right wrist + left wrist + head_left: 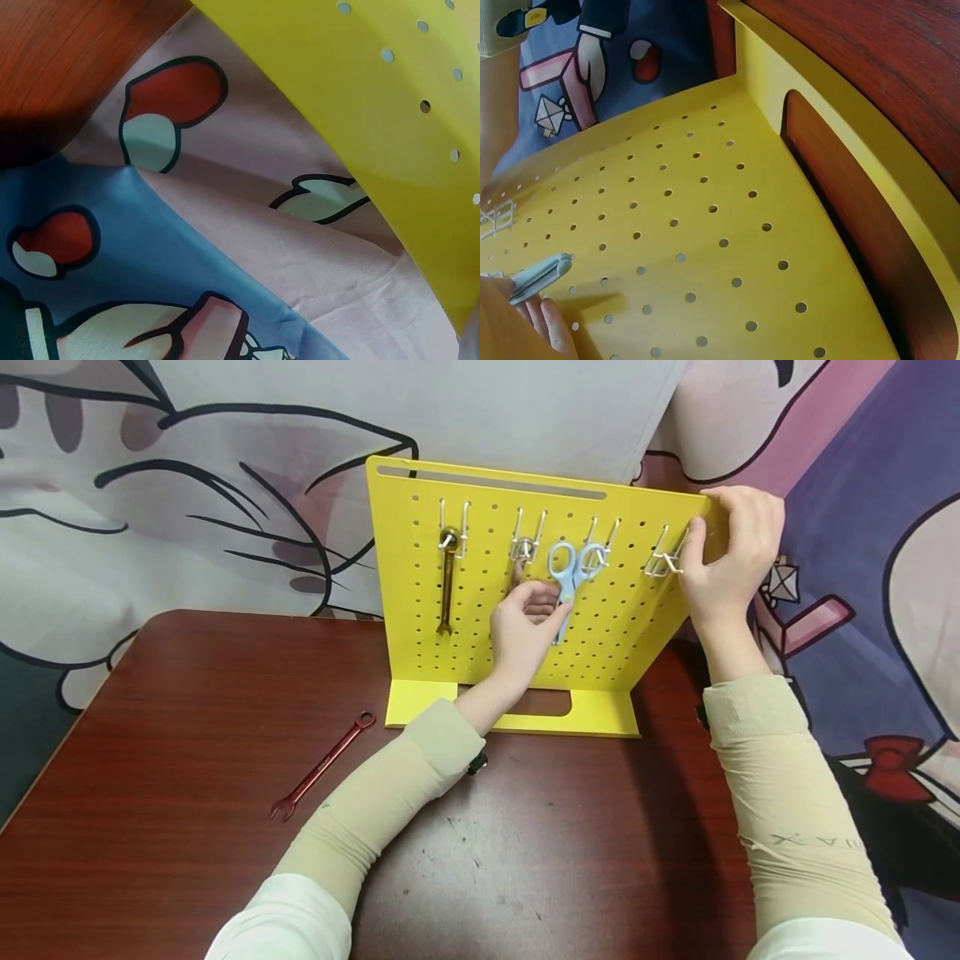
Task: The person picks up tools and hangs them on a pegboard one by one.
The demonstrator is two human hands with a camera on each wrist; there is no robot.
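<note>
Light blue scissors [572,572] hang handles-up in front of a yellow pegboard [480,652], their right ring overlapping the third white hook [596,556]. My left hand [525,618] pinches them below the rings. In the left wrist view, the closed blades of the scissors [544,277] point past the fingertips [555,326] along the board. At the board's upper right corner, my right hand [738,539] grips the edge, thumb in front. A combination wrench [447,585] hangs on the leftmost hook. Another metal tool [522,553] is on the second hook, its lower part hidden behind my left hand.
A red combination wrench [322,768] lies on the brown wooden table [187,718], left of the board's base [600,714]. The rightmost hook [663,562] sits beside my right thumb. Cartoon-printed cloth [247,527] stands behind the table and along its right side.
</note>
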